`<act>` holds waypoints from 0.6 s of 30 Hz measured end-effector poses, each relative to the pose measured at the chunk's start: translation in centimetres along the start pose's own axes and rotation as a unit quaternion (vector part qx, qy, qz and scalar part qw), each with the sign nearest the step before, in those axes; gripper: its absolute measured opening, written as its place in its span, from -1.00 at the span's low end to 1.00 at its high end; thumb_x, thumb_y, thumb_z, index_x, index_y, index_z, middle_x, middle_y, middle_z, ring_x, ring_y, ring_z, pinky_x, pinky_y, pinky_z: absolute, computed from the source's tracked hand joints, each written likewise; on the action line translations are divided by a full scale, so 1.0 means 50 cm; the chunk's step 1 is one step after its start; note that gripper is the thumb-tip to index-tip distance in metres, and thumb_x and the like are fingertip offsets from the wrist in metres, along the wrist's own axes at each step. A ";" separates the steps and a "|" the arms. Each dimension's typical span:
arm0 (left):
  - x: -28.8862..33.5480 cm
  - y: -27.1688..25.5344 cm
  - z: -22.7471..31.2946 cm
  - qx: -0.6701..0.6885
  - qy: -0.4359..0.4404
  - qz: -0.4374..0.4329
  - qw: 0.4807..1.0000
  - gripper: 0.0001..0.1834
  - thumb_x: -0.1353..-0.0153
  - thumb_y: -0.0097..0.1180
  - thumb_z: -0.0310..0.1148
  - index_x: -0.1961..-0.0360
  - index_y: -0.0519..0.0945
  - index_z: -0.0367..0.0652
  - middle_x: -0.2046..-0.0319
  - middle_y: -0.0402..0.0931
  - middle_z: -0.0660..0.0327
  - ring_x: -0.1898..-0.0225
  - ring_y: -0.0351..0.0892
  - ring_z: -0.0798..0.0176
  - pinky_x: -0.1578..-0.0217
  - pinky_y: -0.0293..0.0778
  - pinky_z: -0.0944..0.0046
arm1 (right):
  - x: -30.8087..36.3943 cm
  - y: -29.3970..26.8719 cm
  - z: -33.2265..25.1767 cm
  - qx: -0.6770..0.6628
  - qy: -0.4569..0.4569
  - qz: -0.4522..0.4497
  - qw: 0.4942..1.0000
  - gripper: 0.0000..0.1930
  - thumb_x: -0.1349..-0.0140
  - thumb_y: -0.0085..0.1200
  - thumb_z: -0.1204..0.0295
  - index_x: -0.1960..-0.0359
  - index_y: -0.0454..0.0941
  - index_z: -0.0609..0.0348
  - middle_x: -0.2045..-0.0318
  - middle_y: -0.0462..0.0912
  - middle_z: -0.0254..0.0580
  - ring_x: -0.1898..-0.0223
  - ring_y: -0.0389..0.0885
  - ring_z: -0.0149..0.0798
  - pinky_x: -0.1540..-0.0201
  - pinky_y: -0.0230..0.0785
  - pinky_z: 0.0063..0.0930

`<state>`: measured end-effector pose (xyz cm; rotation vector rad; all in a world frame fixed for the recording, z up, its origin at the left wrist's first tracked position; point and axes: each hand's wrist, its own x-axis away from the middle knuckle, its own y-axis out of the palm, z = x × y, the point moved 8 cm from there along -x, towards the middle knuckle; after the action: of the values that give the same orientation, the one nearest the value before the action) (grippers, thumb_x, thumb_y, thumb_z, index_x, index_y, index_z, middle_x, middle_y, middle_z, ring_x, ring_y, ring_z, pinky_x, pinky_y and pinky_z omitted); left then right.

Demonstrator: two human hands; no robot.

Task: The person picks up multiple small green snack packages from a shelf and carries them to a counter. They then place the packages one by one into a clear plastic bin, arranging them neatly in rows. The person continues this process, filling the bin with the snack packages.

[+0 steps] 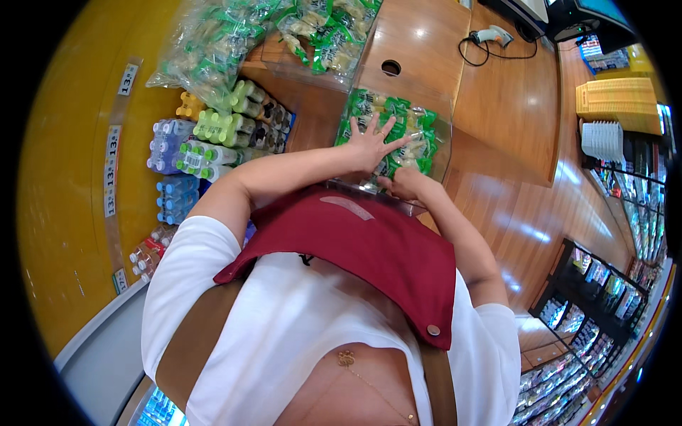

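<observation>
A clear plastic bin (pixel 444 153) in front of me holds green-and-clear snack packets (pixel 419 122) laid in rows. My left hand (pixel 369 147) rests flat on the packets with its fingers spread, a ring on one of them. Beside it, at the near right corner of the bin, my right hand (pixel 410 183) is curled down among the packets. Its fingertips are partly hidden, so what it grips cannot be made out. A second clear bin (pixel 305 71) with more of these packets stands farther off, next to a large clear bag (pixel 206 53) full of them.
Shrink-wrapped bottle packs (pixel 227 131) stand at the left. On the wooden counter (pixel 497 106) lie a handheld scanner (pixel 491 35) with a black cable and, nearer, a round cable hole (pixel 391 67). Yellow stacked baskets (pixel 618 103) and lit shelves (pixel 582 305) are at the right.
</observation>
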<state>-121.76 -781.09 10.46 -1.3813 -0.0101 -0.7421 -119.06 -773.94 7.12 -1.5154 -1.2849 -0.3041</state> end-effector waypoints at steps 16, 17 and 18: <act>-0.007 -0.280 -0.294 0.321 -0.044 0.456 0.829 -0.73 -0.07 -0.02 -0.46 0.17 0.54 -0.23 0.27 0.56 0.02 0.17 0.53 -0.06 0.15 0.45 0.11 | 0.143 -0.116 -0.035 -0.127 -0.015 0.068 0.989 -0.63 -0.27 -0.13 0.15 0.32 0.60 0.20 0.56 0.57 0.12 0.43 0.59 0.04 0.28 0.43 -0.21; -0.026 -0.269 -0.354 0.265 -0.096 0.438 0.854 -0.65 -0.02 -0.08 -0.55 0.11 0.51 -0.24 0.18 0.52 0.00 0.11 0.49 -0.08 0.09 0.42 0.10 | 0.155 -0.129 -0.039 -0.132 -0.035 0.122 0.983 -0.64 -0.26 -0.12 0.17 0.29 0.60 0.19 0.52 0.57 0.13 0.39 0.59 0.06 0.26 0.42 -0.19; -0.058 -0.268 -0.382 0.243 -0.159 0.367 0.884 -0.52 0.02 -0.13 -0.61 -0.02 0.43 -0.19 -0.02 0.38 -0.05 -0.02 0.39 -0.09 0.00 0.36 0.10 | 0.157 -0.133 -0.022 -0.146 -0.018 0.124 0.981 -0.67 -0.25 -0.09 0.20 0.15 0.56 0.16 0.42 0.58 0.16 0.30 0.58 0.09 0.20 0.40 -0.17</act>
<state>-138.27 -796.67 16.70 -0.8952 0.0633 0.1346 -121.05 -771.57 17.00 -1.9189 -1.0977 -0.3132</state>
